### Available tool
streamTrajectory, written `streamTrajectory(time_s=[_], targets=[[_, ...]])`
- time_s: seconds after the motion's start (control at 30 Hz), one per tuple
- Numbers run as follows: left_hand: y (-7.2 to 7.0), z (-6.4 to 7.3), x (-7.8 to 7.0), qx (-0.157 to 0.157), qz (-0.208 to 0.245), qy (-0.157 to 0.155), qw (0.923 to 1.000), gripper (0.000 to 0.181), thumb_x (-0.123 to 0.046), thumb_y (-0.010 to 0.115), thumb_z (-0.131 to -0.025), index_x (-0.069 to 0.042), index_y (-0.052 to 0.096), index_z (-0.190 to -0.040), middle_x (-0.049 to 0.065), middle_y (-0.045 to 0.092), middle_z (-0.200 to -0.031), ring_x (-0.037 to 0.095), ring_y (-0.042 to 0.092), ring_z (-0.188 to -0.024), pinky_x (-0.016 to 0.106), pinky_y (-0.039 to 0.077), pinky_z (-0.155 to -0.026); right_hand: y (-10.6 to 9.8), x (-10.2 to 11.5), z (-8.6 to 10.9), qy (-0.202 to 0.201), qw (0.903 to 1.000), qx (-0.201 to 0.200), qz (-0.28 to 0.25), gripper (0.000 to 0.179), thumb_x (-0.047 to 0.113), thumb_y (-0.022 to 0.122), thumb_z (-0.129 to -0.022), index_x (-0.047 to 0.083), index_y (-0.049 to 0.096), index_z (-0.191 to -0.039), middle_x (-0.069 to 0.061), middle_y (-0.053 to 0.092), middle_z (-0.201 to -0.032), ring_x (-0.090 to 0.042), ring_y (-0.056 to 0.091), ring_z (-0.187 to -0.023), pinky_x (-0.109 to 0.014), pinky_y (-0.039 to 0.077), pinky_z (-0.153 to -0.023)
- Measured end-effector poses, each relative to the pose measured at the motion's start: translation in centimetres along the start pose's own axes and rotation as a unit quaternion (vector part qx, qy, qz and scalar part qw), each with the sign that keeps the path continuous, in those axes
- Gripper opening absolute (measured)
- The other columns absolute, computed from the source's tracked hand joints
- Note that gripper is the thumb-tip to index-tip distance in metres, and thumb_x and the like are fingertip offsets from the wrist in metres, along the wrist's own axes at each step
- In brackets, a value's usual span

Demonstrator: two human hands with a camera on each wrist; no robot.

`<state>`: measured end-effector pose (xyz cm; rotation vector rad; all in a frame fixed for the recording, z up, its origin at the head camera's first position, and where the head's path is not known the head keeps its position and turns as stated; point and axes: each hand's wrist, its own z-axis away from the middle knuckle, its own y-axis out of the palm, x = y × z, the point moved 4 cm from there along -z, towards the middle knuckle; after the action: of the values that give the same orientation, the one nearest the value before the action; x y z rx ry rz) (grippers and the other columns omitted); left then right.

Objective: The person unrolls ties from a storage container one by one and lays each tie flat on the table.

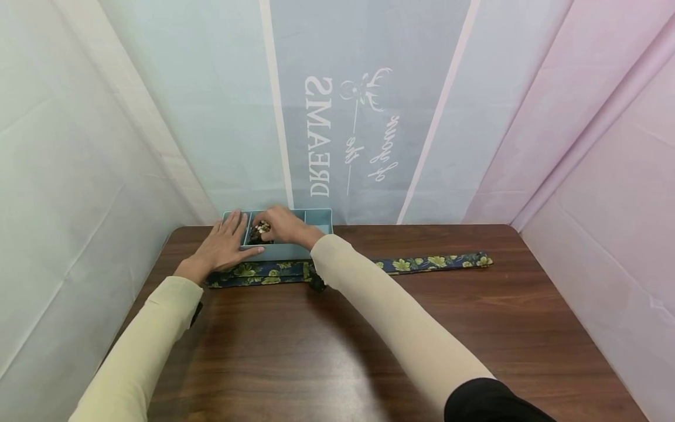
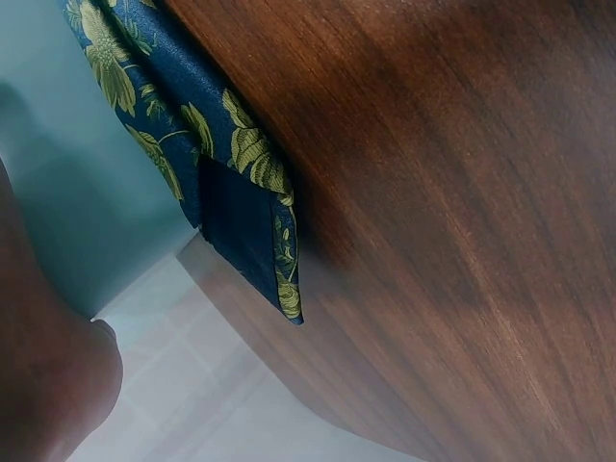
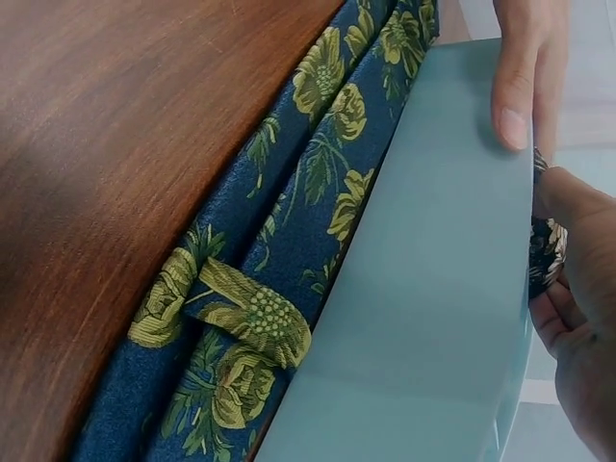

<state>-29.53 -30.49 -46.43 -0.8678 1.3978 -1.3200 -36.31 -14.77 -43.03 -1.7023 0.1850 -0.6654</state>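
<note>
A pale blue box (image 1: 279, 252) with compartments stands at the table's back edge. My left hand (image 1: 224, 240) lies over its left end, fingers straight, with the thumb (image 3: 514, 115) against the front wall. My right hand (image 1: 285, 225) reaches into the box from above. Between its thumb and curled fingers it pinches a dark bundle with a cream pattern (image 3: 547, 252), partly hidden by the hand. Along the box's front lies a navy necktie with yellow flowers (image 1: 258, 274), its folded wide end (image 2: 241, 221) near the left wrist. The right sleeve covers part of the tie.
The brown wooden table (image 1: 274, 351) extends toward me and to the right. The tie's narrow end (image 1: 448, 261) runs out to the right. Behind the table hangs a printed curtain (image 1: 358, 35), with pale fabric (image 1: 47, 176) at the sides.
</note>
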Motion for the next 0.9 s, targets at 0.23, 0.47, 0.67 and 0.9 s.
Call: streamTrajectory(time_s=[0.23,0.47,0.67,0.9], targets=[[0.0,-0.1,0.0,0.002,-0.003,-0.003,1.0,0.109,-0.071,0.048,-0.103,0.005,0.003,-0.167,0.029,-0.006,-0.174,0.046,-0.001,-0.162,0.067,-0.002,-0.128,-0.7,0.2,0.3,-0.009,0.9998,-0.016,-0.012,0.035,0.018,0.072,-0.102,0.009,0.072,-0.135,-0.006,0.075,-0.13,-0.013,0.072,-0.094,-0.026,0.057,-0.084],[-0.1,-0.1,-0.1,0.007,-0.008,-0.005,0.9999,0.109,-0.071,0.047,-0.103,0.005,0.003,-0.167,0.028,-0.008,-0.174,0.046,-0.003,-0.162,0.066,-0.002,-0.128,-1.3,0.6,0.5,-0.009,0.9993,-0.034,-0.009,0.034,0.019,0.073,-0.101,0.01,0.073,-0.134,-0.005,0.074,-0.13,-0.012,0.071,-0.094,-0.026,0.056,-0.084],[0.0,-0.1,0.0,0.0,-0.004,-0.004,1.0,0.11,-0.072,0.047,-0.103,0.005,0.003,-0.167,0.028,-0.007,-0.174,0.046,-0.002,-0.162,0.066,-0.002,-0.128,-2.2,0.7,0.8,-0.007,0.9989,-0.043,-0.019,0.034,0.019,0.071,-0.102,0.01,0.073,-0.135,-0.005,0.072,-0.135,-0.014,0.071,-0.102,-0.027,0.056,-0.086],[0.0,0.0,0.0,0.004,0.001,-0.002,1.0,0.108,-0.071,0.045,-0.104,0.004,0.002,-0.168,0.029,-0.008,-0.174,0.047,-0.003,-0.162,0.066,-0.003,-0.128,-3.1,0.6,1.5,-0.002,0.9964,-0.068,-0.051,0.033,0.016,0.07,-0.101,0.009,0.073,-0.133,-0.007,0.073,-0.134,-0.01,0.056,-0.064,-0.022,0.046,-0.07]])
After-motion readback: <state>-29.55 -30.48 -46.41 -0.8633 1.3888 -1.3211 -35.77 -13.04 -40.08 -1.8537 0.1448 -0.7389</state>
